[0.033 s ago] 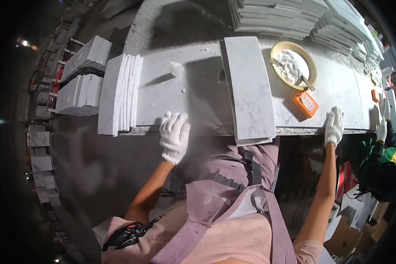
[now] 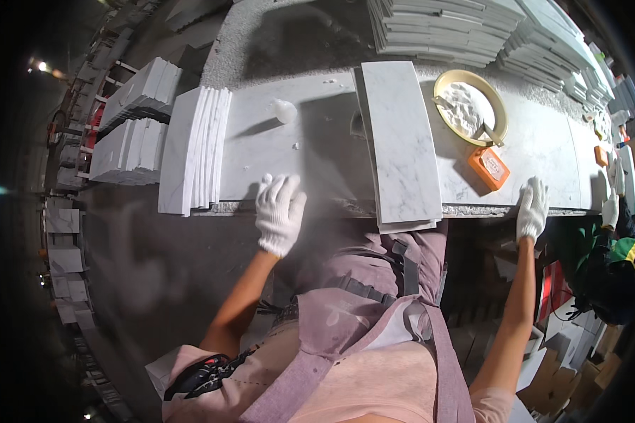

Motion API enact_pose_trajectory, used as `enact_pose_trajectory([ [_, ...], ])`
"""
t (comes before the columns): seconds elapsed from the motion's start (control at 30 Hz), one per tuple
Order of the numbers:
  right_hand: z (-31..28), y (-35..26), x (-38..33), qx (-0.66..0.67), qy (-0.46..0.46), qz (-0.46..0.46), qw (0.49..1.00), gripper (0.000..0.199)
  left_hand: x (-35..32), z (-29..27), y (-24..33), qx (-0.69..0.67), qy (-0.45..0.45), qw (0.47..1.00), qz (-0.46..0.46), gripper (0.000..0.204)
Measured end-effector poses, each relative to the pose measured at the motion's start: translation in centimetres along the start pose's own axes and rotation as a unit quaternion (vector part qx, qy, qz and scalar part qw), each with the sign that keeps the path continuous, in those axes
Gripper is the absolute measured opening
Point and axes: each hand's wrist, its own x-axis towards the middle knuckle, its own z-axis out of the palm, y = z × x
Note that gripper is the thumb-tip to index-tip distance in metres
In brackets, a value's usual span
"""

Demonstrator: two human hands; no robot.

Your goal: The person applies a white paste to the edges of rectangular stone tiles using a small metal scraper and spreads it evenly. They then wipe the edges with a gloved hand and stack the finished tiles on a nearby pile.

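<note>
My left hand (image 2: 281, 215), in a white knit glove, rests at the front edge of the stone worktop (image 2: 261, 151). Its fingers are stretched and hold nothing. Farther right, my right hand (image 2: 533, 206), gloved alike, lies over the same edge with fingers extended and nothing in it. Between them lies a long white marble tile (image 2: 402, 141) with grey veins, on top of at least one more tile, overhanging the front edge. Right of it are a yellow bowl (image 2: 502, 102) with white powdery stuff and scrapers in it, and an orange box (image 2: 489, 169).
Upright white tiles (image 2: 190, 151) stand at the worktop's left end, with more stacks (image 2: 127, 151) beyond. A small whitish bottle (image 2: 284, 111) and crumbs lie on the worktop. Tile piles (image 2: 448, 28) rise at the back. A co-worker's gloved hand (image 2: 611, 210) is at far right.
My right hand has shifted slightly left and toward me along the worktop edge. My left hand has barely moved. The tiles, bowl and box keep their places.
</note>
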Motion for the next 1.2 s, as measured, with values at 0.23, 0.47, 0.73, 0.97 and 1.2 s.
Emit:
enact_pose_trajectory([
  [0.23, 2.4, -1.3, -21.2, 0.522, 0.015, 0.214, 0.825, 0.043, 6.5, 2.8, -4.7, 0.118, -0.209, 0.956, 0.168, 0.057],
  [0.47, 2.8, -1.6, -42.6, 0.41, -0.176, 0.442, 0.778, 0.049, -0.5, -6.1, -6.6, 0.2, -0.183, 0.96, -0.07, 0.042],
  [0.73, 4.4, -7.4, -38.3, 0.307, -0.253, 0.358, 0.845, 0.06, 1.2, 2.2, -6.9, 0.046, 0.07, 0.996, 0.032, 0.027],
  [0.97, 4.2, -10.0, -34.4, 0.303, -0.248, 0.496, 0.775, 0.069, 3.2, 4.8, -5.8, 0.114, 0.009, 0.991, -0.071, 0.036],
  [1.2, 5.8, -9.5, -34.8, 0.171, -0.264, 0.444, 0.839, 0.06, 3.4, 5.0, -6.0, 0.147, -0.031, 0.988, -0.033, 0.041],
])
